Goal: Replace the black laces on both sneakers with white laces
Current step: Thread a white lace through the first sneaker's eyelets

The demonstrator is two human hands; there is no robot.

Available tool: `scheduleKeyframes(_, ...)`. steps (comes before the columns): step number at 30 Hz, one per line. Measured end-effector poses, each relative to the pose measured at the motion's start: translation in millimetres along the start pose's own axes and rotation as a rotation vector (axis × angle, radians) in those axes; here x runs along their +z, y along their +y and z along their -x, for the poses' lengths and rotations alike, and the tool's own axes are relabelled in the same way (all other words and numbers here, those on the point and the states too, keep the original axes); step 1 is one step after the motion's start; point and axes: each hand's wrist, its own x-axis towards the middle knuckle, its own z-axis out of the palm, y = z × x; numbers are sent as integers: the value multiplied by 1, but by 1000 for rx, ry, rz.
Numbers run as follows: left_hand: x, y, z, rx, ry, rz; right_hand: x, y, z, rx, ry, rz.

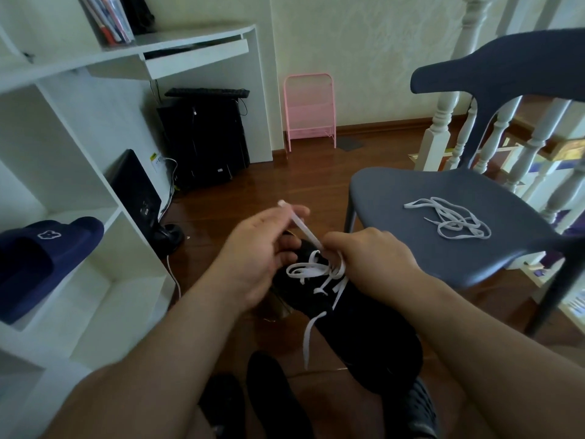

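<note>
From the head view, the black sneaker lies at lower centre, long axis running up-left, directly under both hands. The left hand pinches the white lace end, drawing it up-left; the right hand grips lace at the eyelets. A spare lace lies on the chair, right; nothing blocks the pull.

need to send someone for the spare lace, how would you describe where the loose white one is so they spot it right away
Find the blue-grey chair on the right, beside the white stair railing. The spare white lace lies in a loose tangle on its seat. Unlike the white lace in the black sneaker, it is threaded through nothing and no hand touches it.
</note>
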Motion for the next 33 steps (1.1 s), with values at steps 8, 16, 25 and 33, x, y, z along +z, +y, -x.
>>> scheduleKeyframes(8, -41, 25, -6, 48, 67, 490, 2, 19, -2, 94, 69, 4)
scheduleKeyframes(16, -27, 18, -6, 240, 226, 254, 3, 21, -3, 102, 81, -251)
scheduleKeyframes(25, -71, 29, -23, 514, 592, 185, -5, 29, -5, 160, 19, -265)
scheduleKeyframes(33, 6, -6, 0, 317, 54, -786, 0, 21, -6, 176, 61, -250)
